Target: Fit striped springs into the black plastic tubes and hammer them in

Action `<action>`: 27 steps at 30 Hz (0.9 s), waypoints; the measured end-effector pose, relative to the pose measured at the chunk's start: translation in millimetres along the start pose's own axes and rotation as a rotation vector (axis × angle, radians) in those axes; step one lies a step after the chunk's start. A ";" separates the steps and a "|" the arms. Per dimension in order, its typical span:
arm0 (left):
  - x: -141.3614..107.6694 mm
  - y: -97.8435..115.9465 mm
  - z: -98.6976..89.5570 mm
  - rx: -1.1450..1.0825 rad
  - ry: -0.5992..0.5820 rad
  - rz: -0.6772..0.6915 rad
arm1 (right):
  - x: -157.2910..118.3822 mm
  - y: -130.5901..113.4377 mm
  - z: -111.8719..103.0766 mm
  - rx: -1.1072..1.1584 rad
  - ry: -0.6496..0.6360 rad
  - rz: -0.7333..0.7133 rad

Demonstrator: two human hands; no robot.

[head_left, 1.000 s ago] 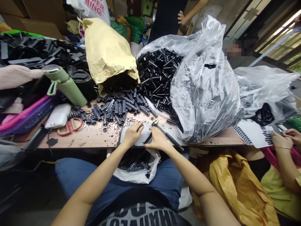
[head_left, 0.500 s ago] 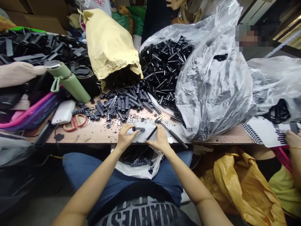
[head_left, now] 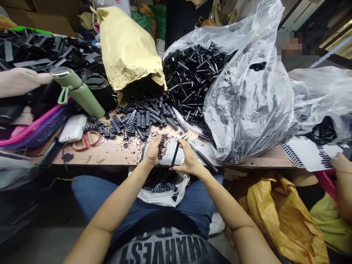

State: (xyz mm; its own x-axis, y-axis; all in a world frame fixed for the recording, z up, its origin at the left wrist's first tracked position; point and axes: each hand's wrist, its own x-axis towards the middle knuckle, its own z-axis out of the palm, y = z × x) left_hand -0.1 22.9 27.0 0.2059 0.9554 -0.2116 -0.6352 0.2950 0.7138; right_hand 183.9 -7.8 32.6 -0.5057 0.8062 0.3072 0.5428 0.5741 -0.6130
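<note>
My left hand is closed around a black cylinder with white-dotted ridges, held upright. To its right, my right hand grips a slim black tube by its two ends, between thumb and fingers. The two pieces are apart. Just beyond my right hand lies a hammer with a dark handle. More ridged cylinders form a heap on the table, spilling from a yellow paper sack. A white bag in my lap holds further ridged cylinders.
A clear plastic bag of black tubes stands behind the hammer. Red-handled scissors, a white box-like device and a green flask are at left. Tiny dark bits lie scattered on the tabletop. Another person's hand is at right.
The ridged cylinder has turned from lying level at my left fingertips to upright within my fingers. My right hand has tilted the black tube steeper and shifted slightly left.
</note>
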 end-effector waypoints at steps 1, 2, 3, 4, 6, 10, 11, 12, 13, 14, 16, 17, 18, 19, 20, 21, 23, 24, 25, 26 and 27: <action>-3.3 2.0 0.8 0.035 -0.014 -0.003 | 4.4 -4.6 -2.4 0.006 -0.005 -0.031; -6.0 3.0 2.0 0.063 -0.015 -0.010 | 8.9 -9.1 -4.3 0.010 -0.010 -0.065; -8.0 3.1 3.7 0.079 0.004 -0.011 | 13.3 -13.5 -5.7 0.015 -0.018 -0.097; -9.6 2.6 5.9 0.086 0.040 -0.006 | 17.5 -17.6 -6.5 0.020 -0.030 -0.126; -12.2 0.8 11.1 0.091 0.117 -0.001 | 24.4 -24.4 -6.4 0.029 -0.065 -0.156; -17.4 1.0 20.1 0.147 0.176 -0.051 | 30.6 -29.5 -0.4 0.048 -0.117 -0.097; -18.2 2.0 21.3 0.161 0.180 -0.069 | 30.9 -28.8 1.7 0.065 -0.117 -0.081; -18.5 3.2 22.1 0.171 0.186 -0.087 | 30.8 -27.4 3.9 0.087 -0.115 -0.069; -18.3 4.3 22.4 0.175 0.193 -0.109 | 30.7 -25.5 6.2 0.112 -0.114 -0.058; -17.6 5.2 22.4 0.177 0.202 -0.135 | 30.5 -23.4 8.5 0.137 -0.111 -0.045; -14.6 5.6 21.6 0.186 0.228 -0.194 | 30.4 -19.2 12.8 0.177 -0.108 -0.017; -12.5 5.0 20.7 0.196 0.241 -0.218 | 30.4 -17.5 14.7 0.187 -0.107 -0.001; -10.3 3.9 19.6 0.208 0.250 -0.238 | 30.4 -16.2 16.5 0.190 -0.104 0.016; -7.9 2.1 18.0 0.222 0.256 -0.253 | 30.2 -15.1 18.3 0.186 -0.100 0.032; -5.6 -0.2 16.1 0.238 0.254 -0.265 | 29.8 -14.1 20.1 0.176 -0.095 0.048; -3.7 -3.2 13.7 0.257 0.246 -0.278 | 29.2 -13.1 22.1 0.159 -0.090 0.065; -1.2 -11.5 7.7 0.328 0.216 -0.276 | 27.3 -10.5 27.5 0.116 -0.078 0.098; -0.9 -16.9 4.1 0.398 0.201 -0.230 | 26.2 -8.7 31.1 0.090 -0.069 0.117; -1.2 -23.1 0.3 0.503 0.183 -0.139 | 25.0 -6.5 35.2 0.061 -0.055 0.140; -1.9 -29.9 -3.8 0.646 0.161 -0.009 | 23.7 -4.1 39.6 0.029 -0.035 0.168; -2.7 -37.0 -8.1 0.813 0.139 0.146 | 22.1 -1.4 43.8 -0.005 -0.017 0.197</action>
State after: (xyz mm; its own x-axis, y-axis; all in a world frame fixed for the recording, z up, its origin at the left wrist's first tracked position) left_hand 16.8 9.5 -4.3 0.0358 0.9919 -0.1222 0.0976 0.1182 0.9882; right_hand 142.6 2.9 8.5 -0.4007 0.9005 0.1690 0.6358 0.4060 -0.6565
